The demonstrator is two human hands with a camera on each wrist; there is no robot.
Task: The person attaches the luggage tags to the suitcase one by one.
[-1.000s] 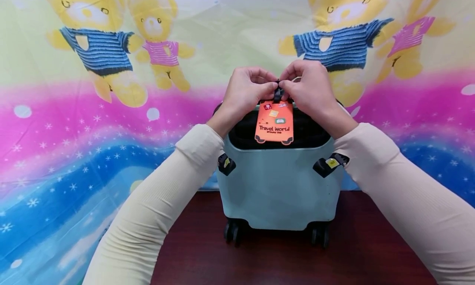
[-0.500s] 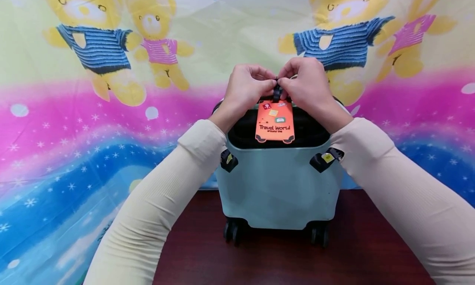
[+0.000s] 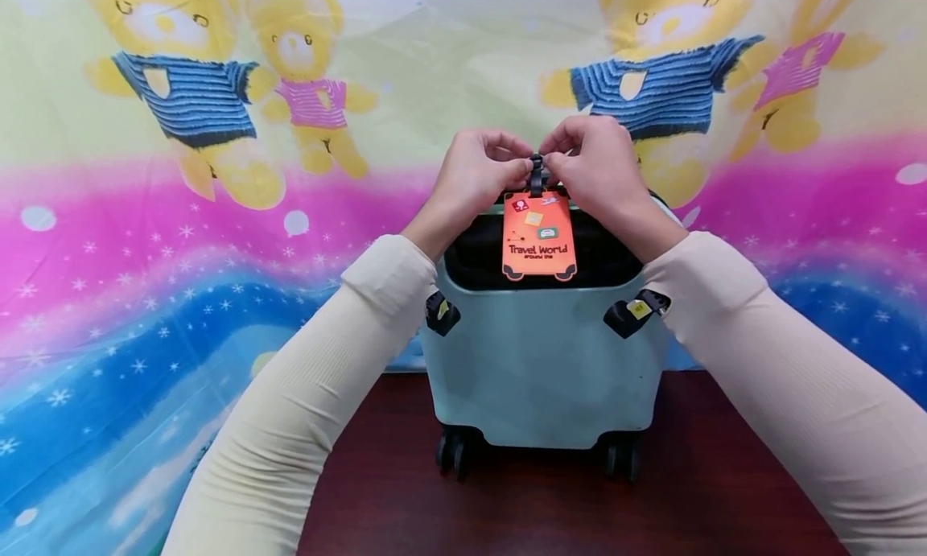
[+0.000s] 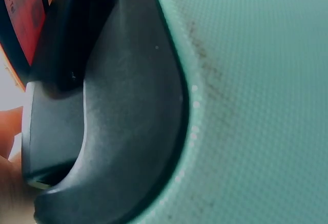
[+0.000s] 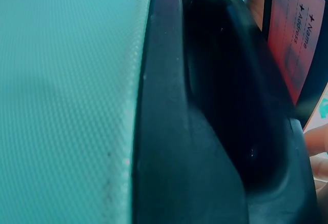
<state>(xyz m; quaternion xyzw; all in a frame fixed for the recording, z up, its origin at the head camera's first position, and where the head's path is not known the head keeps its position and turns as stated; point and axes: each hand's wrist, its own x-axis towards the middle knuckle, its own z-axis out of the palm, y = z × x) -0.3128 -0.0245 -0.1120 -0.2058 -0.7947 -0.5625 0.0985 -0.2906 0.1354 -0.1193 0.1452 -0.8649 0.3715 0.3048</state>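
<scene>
An orange luggage tag (image 3: 539, 246) printed "Travel World" hangs by its black strap (image 3: 537, 179) in front of the suitcase's dark handle recess (image 3: 471, 254). My left hand (image 3: 472, 170) pinches the strap's top from the left, thumb and fingertips together. From the other side my right hand (image 3: 607, 170) pinches the same spot. The mint-green suitcase (image 3: 546, 363) stands upright on its wheels below. In the right wrist view, the back of the tag (image 5: 294, 39) shows "Name" and "Address" lines. The left wrist view has the black handle (image 4: 138, 90) close up; the strap's pinched end is hidden there.
Two black strap clips (image 3: 636, 315) with yellow labels stick out from the suitcase front, near the sleeve cuffs. A dark red-brown table (image 3: 536, 508) carries the suitcase. Behind hangs a colourful cloth (image 3: 449, 49) printed with teddy bears.
The strap top and fingertips have shifted slightly left. More of the strap shows between the hands, and the tag's lower end has swung a little right.
</scene>
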